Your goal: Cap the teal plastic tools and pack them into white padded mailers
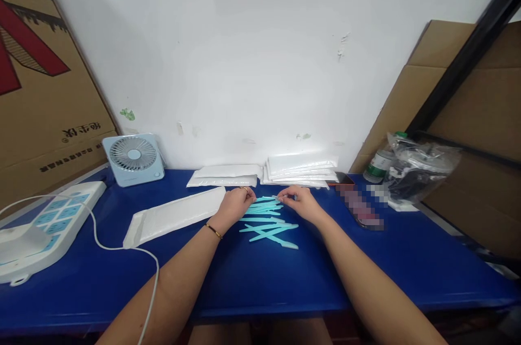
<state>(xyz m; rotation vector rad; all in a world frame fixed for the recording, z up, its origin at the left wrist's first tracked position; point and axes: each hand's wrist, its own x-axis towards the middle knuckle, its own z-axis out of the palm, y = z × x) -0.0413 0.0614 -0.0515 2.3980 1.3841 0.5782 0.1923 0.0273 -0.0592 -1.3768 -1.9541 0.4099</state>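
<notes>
On the bench (280, 285), at twelve o'clock, the turquoise sticks (285, 226) seem light, thin and rather stiff, best pinched at mid-length; left hand (238, 202) and right hand (302, 203) are nearly closed beside them, hold unclear.

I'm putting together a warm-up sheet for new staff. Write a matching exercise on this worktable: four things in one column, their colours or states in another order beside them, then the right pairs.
Column one
1. Fan
2. Turquoise sticks
3. Power strip
4. Bottle

Column two
A. Topped with a green cap
B. White, with light blue socket panels
C. Light blue, with a round grille
D. Loosely piled, some crossing each other

Right pairs: 1-C, 2-D, 3-B, 4-A
</notes>
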